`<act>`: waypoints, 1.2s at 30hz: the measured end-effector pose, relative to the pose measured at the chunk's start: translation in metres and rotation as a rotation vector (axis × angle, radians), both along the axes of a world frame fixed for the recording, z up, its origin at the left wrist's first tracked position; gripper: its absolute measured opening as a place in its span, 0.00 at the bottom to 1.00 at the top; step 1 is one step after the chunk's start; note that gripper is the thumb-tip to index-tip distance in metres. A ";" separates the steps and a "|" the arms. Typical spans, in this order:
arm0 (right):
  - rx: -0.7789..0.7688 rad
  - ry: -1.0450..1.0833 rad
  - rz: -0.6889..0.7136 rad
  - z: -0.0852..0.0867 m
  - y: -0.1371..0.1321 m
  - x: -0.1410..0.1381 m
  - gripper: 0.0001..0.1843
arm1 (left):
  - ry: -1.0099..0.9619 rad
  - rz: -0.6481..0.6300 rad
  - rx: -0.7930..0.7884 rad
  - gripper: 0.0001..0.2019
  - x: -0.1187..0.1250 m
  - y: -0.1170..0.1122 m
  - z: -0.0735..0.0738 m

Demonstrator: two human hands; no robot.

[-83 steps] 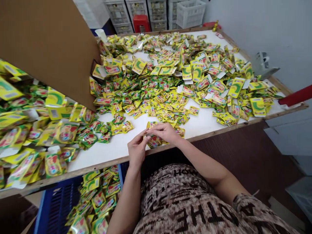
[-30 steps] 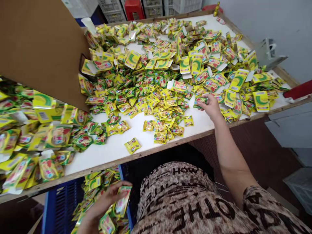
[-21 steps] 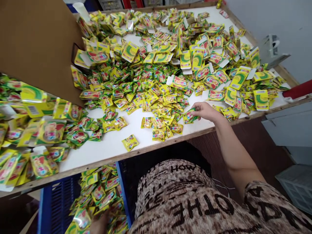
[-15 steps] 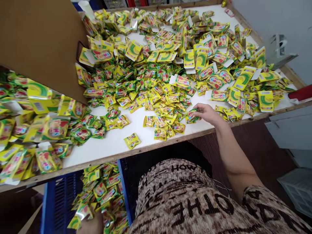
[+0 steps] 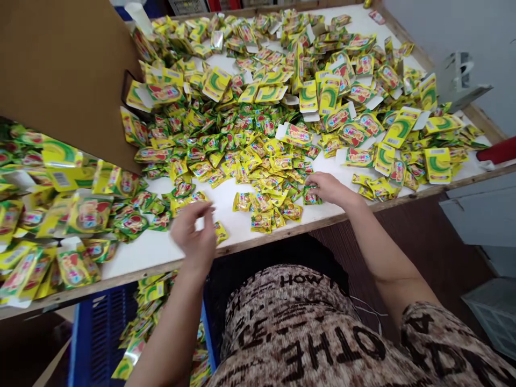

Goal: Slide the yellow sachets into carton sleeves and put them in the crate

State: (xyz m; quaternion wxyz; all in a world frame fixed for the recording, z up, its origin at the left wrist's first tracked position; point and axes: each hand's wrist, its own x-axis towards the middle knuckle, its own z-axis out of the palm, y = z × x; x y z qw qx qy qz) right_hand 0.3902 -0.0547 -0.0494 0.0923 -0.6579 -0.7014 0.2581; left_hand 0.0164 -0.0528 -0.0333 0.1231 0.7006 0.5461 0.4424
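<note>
Green sachet sits by the desk front edge, at 5 o'clock of the big pile, with the right hand fingers pinched on it. Left hand is blurry, fingers loosely spread and holding nothing, just beside a yellow sachet. Blue crate under the desk at 7 o'clock is full of loose packets.

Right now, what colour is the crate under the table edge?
The crate is blue, clearest in the head view; yellow-green packets lie in it.
</note>
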 end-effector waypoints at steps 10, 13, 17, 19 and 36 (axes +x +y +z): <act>0.076 0.020 -0.052 -0.004 -0.064 -0.029 0.09 | 0.172 -0.162 -0.294 0.18 0.219 0.149 0.008; 0.078 0.139 -0.061 -0.001 -0.068 -0.035 0.16 | 0.213 -0.079 -0.442 0.14 0.241 0.162 0.000; 0.055 0.027 0.023 0.004 -0.064 -0.039 0.08 | 0.077 -0.143 -0.494 0.09 0.245 0.158 0.002; 0.041 -0.011 0.069 0.007 -0.065 -0.038 0.06 | -0.047 -0.315 -0.477 0.08 0.230 0.151 0.012; 0.685 0.661 -0.474 0.029 -0.042 -0.055 0.09 | -0.171 -0.816 -0.586 0.10 0.169 0.014 0.000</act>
